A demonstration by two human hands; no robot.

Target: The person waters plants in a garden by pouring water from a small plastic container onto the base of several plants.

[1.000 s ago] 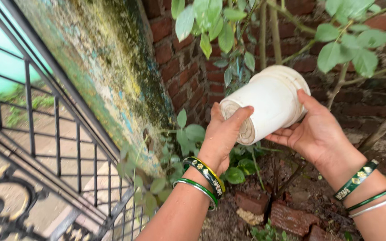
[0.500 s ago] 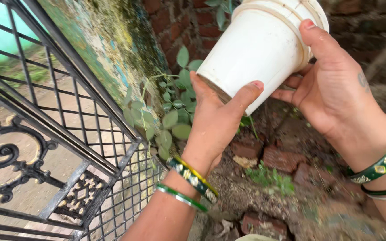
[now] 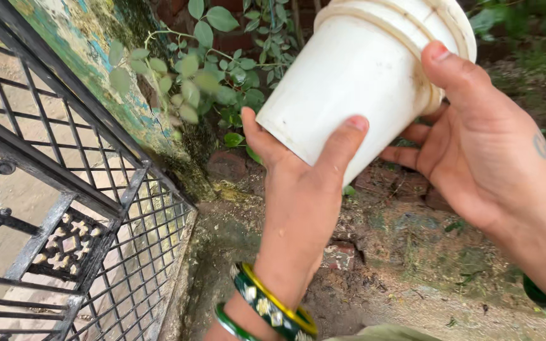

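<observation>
Since the earlier frame the view has dropped toward the ground; brick wall mostly out of shot, more soil showing. Both hands have kept their grip on the white plastic pot (image 3: pixel 364 82), which sits a bit larger and higher in frame.

What I see:
- Pot is tilted, rim toward upper right, base toward lower left, held in the air above the soil (image 3: pixel 406 252).
- Left hand (image 3: pixel 298 189) is closed around the base end, thumb and fingers wrapping the narrow end. Green and yellow bangles (image 3: pixel 266 309) on that wrist.
- Right hand (image 3: pixel 481 151) grips near the rim, thumb across the outer wall, fingers underneath.
- Black iron gate (image 3: pixel 64 189) at left, next to a mossy painted wall (image 3: pixel 96 50).
- Leafy plant (image 3: pixel 203 76) behind the pot, bricks (image 3: pixel 342 252) in the dirt below.
</observation>
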